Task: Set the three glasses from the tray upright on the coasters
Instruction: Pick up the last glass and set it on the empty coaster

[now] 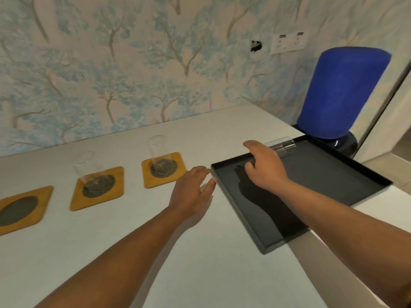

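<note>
Clear glass: the last tumbler (281, 145) lies sideways at the black tray's (333, 174) far edge, reached by the spread right hand (264, 167). The empty left coaster (21, 208) waits; the left hand (191, 192) hovers open. A mid-body wrap is advised.

- Views: one, head-worn, wide-angle; no second view shares the scene.
- Position: above the near edge of the white table (200, 274), close enough that both forearms enter from the bottom of the frame.
- Facing: forward and down, toward the far wallpapered wall (133, 63).
- Coverage: coasters to the left, black tray (333, 185) to the right, blue chair (340, 92) at far right.
- Distortion: straight edges bow near the frame borders; light blur on the left hand (191, 192).
</note>
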Motion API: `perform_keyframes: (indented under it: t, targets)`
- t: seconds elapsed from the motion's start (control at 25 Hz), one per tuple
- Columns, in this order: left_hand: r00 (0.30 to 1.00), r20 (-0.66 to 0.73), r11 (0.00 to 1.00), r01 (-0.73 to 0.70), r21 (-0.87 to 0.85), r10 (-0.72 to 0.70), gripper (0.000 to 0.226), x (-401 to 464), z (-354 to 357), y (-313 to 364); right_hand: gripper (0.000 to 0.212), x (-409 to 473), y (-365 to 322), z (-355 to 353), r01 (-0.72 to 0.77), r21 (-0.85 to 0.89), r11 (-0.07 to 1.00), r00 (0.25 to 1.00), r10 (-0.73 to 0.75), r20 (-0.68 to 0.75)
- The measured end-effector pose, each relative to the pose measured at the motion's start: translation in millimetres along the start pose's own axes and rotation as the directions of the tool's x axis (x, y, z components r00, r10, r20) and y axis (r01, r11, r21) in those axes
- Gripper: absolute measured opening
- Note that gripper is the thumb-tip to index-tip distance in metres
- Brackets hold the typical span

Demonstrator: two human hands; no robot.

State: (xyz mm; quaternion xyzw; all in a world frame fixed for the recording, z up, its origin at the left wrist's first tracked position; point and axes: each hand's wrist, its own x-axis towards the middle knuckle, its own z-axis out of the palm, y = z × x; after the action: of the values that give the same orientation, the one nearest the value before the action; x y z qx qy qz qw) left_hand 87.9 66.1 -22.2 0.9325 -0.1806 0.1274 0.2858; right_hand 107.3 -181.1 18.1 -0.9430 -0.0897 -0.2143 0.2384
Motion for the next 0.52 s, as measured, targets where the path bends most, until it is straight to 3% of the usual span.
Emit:
perform_keyframes:
  t: [0.2,0.32,0.52]
  targets:
    - [0.996,0.083,0.969,-0.008,0.246,-0.012,0.065,15,45,20,0.084,25,81,-30,0.04,-0.359,0.932,0.995,-0.005,0.1]
    - [0.995,0.089,0.943,0.013,0.333,-0.045,0.068,15,54,22,0.09,40,111,-31,0.071,-0.443,0.893,0.979,0.022,0.201]
    - [0.992,0.104,0.928,0.027,0.372,-0.07,0.071,15,53,24,0.086,54,130,-21,0.207,-0.503,0.839,0.953,-0.056,0.298]
